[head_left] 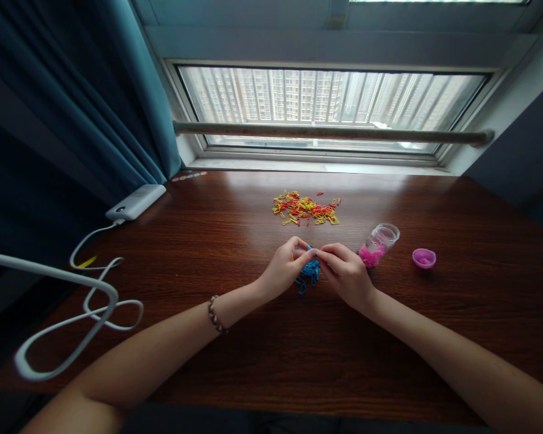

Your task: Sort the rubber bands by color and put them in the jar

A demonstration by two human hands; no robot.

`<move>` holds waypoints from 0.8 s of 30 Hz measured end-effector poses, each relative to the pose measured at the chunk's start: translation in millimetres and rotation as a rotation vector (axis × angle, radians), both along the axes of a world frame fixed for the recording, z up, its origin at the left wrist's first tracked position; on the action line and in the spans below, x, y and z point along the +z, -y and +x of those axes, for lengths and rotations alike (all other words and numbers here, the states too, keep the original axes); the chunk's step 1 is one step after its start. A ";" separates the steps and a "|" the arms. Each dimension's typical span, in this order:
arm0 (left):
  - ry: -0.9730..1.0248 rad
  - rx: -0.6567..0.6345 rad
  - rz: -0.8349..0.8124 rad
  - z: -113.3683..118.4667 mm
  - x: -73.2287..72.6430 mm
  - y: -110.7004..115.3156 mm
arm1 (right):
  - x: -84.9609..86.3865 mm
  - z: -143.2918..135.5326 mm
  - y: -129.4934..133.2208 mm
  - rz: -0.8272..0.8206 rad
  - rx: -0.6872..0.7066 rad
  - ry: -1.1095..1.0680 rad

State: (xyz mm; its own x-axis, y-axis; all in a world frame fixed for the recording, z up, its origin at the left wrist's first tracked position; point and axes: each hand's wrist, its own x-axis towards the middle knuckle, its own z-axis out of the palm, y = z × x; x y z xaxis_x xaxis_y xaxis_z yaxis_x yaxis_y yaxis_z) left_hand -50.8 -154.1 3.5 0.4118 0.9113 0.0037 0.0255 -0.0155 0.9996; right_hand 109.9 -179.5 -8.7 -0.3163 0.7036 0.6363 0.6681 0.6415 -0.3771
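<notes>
My left hand (pixel 284 267) and my right hand (pixel 347 275) meet fingertip to fingertip at the middle of the table. Both pinch a small blue clip (pixel 309 248), shaped like a paper clip or a plastic stitch marker; the fingers partly cover it. Just below the fingertips lies a heap of blue clips (pixel 310 271), partly hidden by my hands. Farther back, yellow and red clips (pixel 305 207) are scattered in a loose pile. A clear jar (pixel 387 233) with pink clips (pixel 371 254) inside lies tilted beside my right hand.
A small pink cap (pixel 424 258) sits right of the jar. On the left are a white power bank (pixel 136 202) and its looping white cable (pixel 104 314), near the blue curtain (pixel 131 108). A window with a metal rail (pixel 326 132) stands behind the brown wooden table (pixel 235 374).
</notes>
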 end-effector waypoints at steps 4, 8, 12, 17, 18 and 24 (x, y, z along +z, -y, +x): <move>0.054 0.015 -0.041 1.8 4.4 1.6 | 2.9 -2.4 3.0 0.016 -0.002 0.018; 0.051 0.013 -0.066 2.9 5.3 2.9 | 5.8 -2.5 4.2 0.030 -0.002 0.016; 0.049 -0.016 -0.055 2.2 2.1 2.9 | 9.6 -2.2 4.8 0.027 0.002 0.040; 0.008 -0.085 0.024 -0.5 6.4 3.7 | 22.2 -5.1 5.5 -0.034 0.015 0.022; 0.008 -0.108 0.034 -1.0 9.4 4.0 | 29.7 -3.8 5.7 -0.045 0.027 0.033; -0.018 -0.131 0.160 -9.5 20.8 -2.4 | 117.7 38.8 6.1 -0.094 -0.048 0.094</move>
